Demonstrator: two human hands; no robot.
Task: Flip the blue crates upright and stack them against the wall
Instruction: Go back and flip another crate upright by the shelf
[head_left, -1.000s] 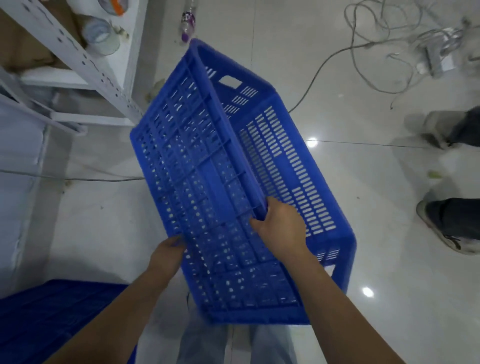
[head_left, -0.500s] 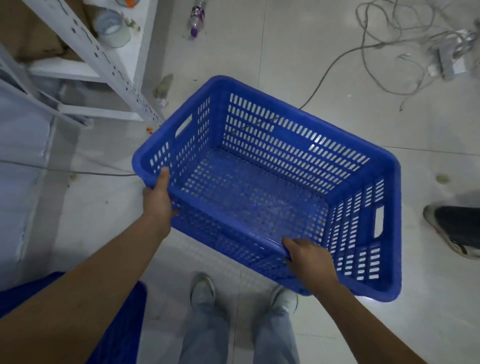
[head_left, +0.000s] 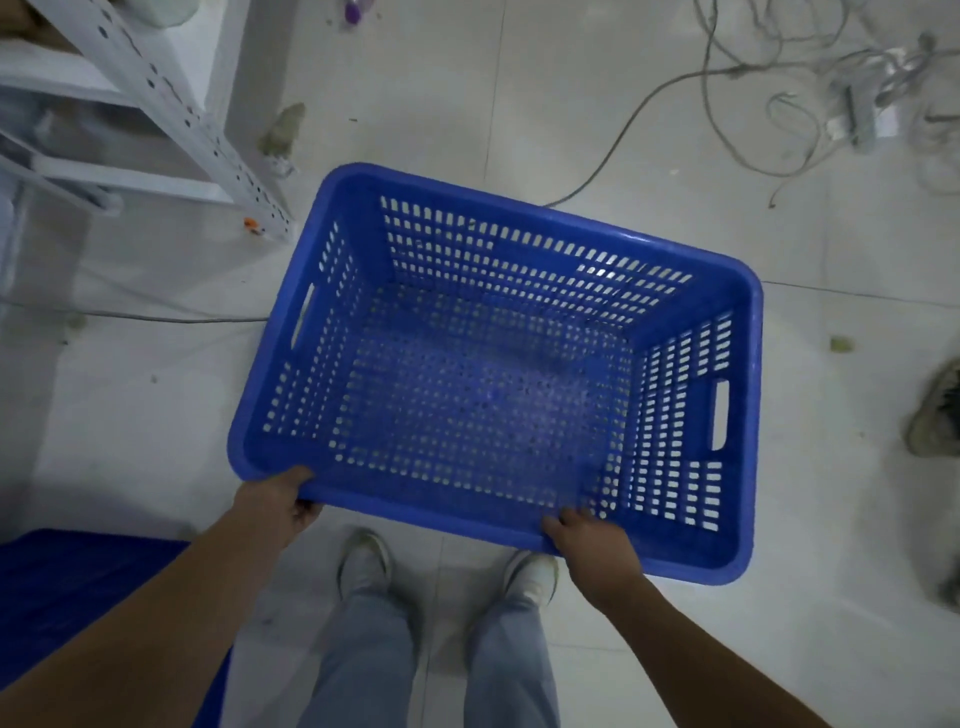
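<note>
While the perforated blue crate (head_left: 493, 364) sits upright at frame centre, the left hand (head_left: 291, 499) at 7 o'clock and the right hand (head_left: 592, 545) at 5 o'clock clasp its near rim. Judged light, rigid, smooth-edged; side handle slots offer firmer purchase.

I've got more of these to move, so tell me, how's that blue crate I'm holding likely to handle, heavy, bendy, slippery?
Probably light for its size: the blue crate is empty, with slotted walls and floor. Likely fairly stiff, since the left hand and right hand hold it by one long rim without visible sag. The rolled rim gives grip, but held on one side it may tip away.
</note>
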